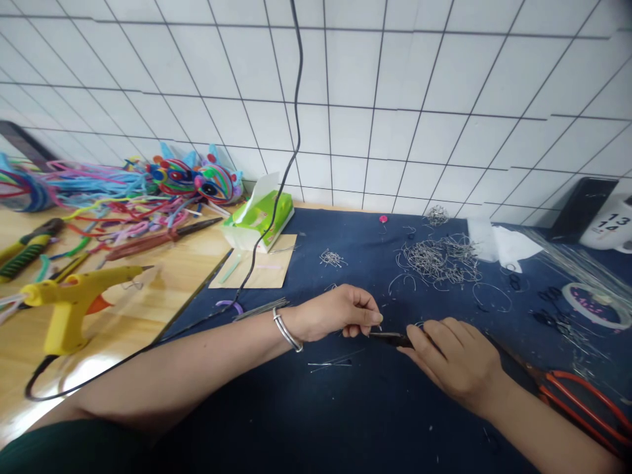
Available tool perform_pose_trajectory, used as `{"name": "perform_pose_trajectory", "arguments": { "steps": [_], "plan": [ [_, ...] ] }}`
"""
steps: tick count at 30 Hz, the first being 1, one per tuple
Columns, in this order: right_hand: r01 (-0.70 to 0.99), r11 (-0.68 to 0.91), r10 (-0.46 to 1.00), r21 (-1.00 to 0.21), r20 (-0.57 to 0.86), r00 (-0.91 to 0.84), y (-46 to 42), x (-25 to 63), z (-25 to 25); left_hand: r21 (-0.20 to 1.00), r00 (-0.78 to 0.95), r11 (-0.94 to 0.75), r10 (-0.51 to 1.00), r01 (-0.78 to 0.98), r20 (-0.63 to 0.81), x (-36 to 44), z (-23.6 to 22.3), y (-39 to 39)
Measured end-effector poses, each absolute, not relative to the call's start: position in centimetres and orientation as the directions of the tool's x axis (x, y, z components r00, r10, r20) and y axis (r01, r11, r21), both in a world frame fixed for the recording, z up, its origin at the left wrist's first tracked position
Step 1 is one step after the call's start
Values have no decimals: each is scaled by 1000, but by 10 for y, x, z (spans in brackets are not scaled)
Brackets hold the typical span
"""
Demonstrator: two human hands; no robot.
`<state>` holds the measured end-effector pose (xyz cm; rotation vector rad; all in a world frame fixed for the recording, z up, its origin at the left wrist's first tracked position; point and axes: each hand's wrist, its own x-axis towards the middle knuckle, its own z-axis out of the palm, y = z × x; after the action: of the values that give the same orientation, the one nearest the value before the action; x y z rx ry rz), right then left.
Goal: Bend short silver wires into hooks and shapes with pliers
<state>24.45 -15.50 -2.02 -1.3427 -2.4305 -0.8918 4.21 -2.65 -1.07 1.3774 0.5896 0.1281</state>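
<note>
Over the dark blue cloth (296, 421), my left hand (348, 311) is closed in a pinch, thumb against fingers. A short, thin metal wire (380, 327) pokes out by its thumb tip; most of it is hidden. My right hand (451, 359) wraps round a pair of pliers (394, 338), whose dark narrow jaws point left and reach just below the left fingertips. Whether the jaws touch the wire I cannot tell. A few straight metal pins (330, 363) lie on the cloth below the left hand.
Behind the hands are a tangled heap of bent wires (439, 259) and a smaller pile (332, 258). Red-handled scissors (587, 401) lie at right. At left are a yellow glue gun (69, 303), its black cord (254, 263), a green tissue pack (264, 217) and colourful pipe cleaners (118, 191).
</note>
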Motion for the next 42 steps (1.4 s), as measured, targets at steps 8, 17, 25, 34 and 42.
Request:
{"name": "perform_pose_trajectory", "arguments": {
  "steps": [8,17,25,34,42],
  "plan": [
    [822,405,703,401,439,-560,-155,245,-21,948,857,196,410,250,-311,41,-11,-27],
    [825,432,721,364,410,-559,-156,243,-20,965,840,36,484,260,-244,42,-10,-27],
    [893,413,810,177,377,-449,-154,234,-22,871,811,-412,585,267,28,41,-1,-32],
    [905,399,880,-144,338,-334,-156,233,-26,675,890,-729,379,117,255,37,5,-31],
    [859,352,934,-371,194,-300,-154,231,-18,641,927,-768,250,14,280,35,10,-29]
  ]
}}
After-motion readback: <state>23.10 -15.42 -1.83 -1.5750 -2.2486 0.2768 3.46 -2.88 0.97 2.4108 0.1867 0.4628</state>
